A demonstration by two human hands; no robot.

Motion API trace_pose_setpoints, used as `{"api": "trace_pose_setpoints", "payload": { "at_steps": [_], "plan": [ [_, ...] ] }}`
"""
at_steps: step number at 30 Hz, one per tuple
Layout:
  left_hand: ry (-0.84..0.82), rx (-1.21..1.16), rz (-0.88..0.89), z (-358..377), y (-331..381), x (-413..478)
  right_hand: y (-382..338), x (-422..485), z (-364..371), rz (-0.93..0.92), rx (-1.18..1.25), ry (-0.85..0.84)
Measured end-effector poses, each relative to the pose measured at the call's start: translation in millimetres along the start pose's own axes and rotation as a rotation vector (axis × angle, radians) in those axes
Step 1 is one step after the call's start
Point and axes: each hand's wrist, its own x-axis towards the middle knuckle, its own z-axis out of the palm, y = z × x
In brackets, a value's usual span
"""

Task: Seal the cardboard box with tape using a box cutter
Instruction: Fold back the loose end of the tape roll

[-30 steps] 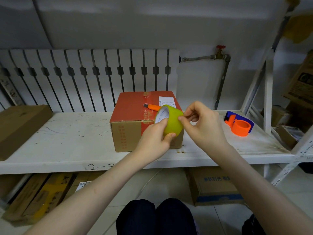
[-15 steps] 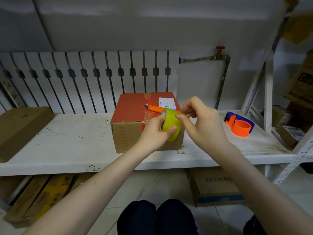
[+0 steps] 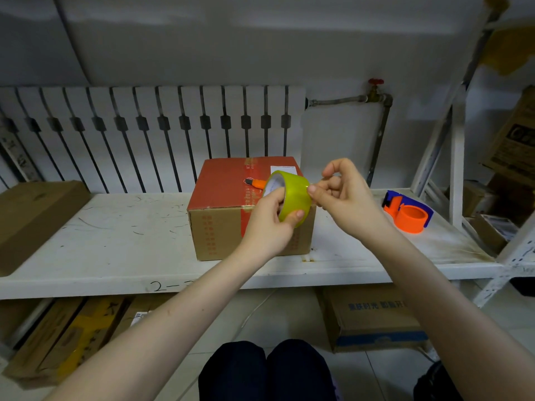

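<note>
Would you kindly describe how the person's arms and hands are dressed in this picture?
Both arms are bare as far as the frame shows: no sleeve reaches the left arm or the right arm. The left hand and the right hand wear no gloves, and no watch, bracelet or ring shows. The nails that are visible look short and unpainted.

1. One view: a wide-angle camera worn on the person's head, looking forward and down.
2. It faces a scuffed white shelf board, with a white ribbed radiator behind it and a pale grey wall filling the top of the frame.
3. It sits close. Bare forearms enter from the bottom corners, and the left hand and right hand meet on a yellow-green roll of tape at centre. Dark-clad knees sit at the bottom edge.
</note>
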Motion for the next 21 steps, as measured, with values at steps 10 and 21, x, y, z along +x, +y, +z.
{"api": "trace_pose_setpoints", "payload": {
  "at_steps": [10,21],
  "plan": [
    [0.103,0.148,0.12,-1.7,-0.1,-4.9,-1.2,0.4,0.4,0.107,0.083,0.024],
    [0.117,0.126,0.143,-1.7,3.2,-8.7,0.9,1.1,3.0,0.08,0.1,0.048]
  ]
}}
